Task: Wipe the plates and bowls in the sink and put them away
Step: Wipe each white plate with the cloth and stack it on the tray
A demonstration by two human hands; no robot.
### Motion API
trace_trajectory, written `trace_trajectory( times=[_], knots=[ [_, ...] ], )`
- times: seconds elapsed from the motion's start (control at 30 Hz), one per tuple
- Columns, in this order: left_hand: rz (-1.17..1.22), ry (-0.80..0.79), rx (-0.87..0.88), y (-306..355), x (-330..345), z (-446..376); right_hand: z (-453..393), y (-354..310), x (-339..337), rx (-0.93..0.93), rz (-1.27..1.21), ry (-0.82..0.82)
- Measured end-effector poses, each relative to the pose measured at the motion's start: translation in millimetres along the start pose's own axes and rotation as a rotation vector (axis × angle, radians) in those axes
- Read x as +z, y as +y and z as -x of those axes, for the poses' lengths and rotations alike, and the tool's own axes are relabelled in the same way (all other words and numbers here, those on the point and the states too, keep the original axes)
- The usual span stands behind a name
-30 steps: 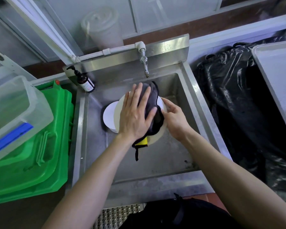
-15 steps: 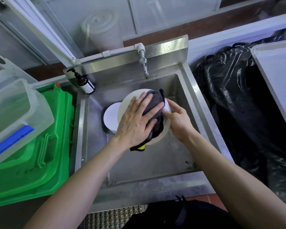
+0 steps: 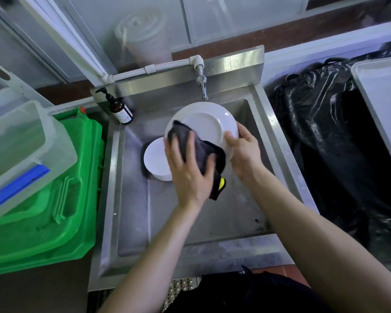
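Plate [image 3: 209,125]: white, round, tilted up over the steel sink [image 3: 212,218] at centre frame, its right rim pinched.
Cloth [image 3: 199,152]: dark grey with a yellow tag, draped over the plate's lower left.
Stack of plates [image 3: 155,159]: white, lying flat in the sink's back left, just left of the raised plate.

Soft, even daylight fills the scene, fairly bright and slightly cool. Glare streaks the steel sink [image 3: 215,247] backsplash and the black bag [image 3: 325,136] at right. Shadows stay faint. The wide lens bends straight lines near the edges, and the left hand [image 3: 190,172] shows slight motion blur.
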State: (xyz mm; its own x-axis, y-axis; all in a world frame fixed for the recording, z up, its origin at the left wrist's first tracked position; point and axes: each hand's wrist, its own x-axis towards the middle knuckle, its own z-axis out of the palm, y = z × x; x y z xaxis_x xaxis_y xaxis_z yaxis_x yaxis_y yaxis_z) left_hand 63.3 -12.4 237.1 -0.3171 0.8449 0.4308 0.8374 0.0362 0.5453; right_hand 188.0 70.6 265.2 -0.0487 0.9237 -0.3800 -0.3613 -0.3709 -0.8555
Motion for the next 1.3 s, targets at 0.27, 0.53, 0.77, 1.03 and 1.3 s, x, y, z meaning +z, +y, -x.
trace_trajectory(
  times=[0.27,0.53,0.77,1.03,1.3],
  knots=[
    [-0.247,-0.174,0.267,-35,-14,-61,14,15,3,0.080,0.111,-0.165],
    [0.327,-0.294,-0.578,-85,-35,-92,17,23,-5,0.123,-0.035,0.011],
    [-0.065,0.075,-0.121,-26,-8,-14,9,20,29,0.080,-0.041,0.047],
    [-0.165,-0.287,0.343,-50,-21,-61,15,23,21,0.148,0.024,-0.163],
    [-0.169,-0.428,-0.275,-77,-33,-126,30,34,12,0.231,-0.017,-0.130]
  ],
)
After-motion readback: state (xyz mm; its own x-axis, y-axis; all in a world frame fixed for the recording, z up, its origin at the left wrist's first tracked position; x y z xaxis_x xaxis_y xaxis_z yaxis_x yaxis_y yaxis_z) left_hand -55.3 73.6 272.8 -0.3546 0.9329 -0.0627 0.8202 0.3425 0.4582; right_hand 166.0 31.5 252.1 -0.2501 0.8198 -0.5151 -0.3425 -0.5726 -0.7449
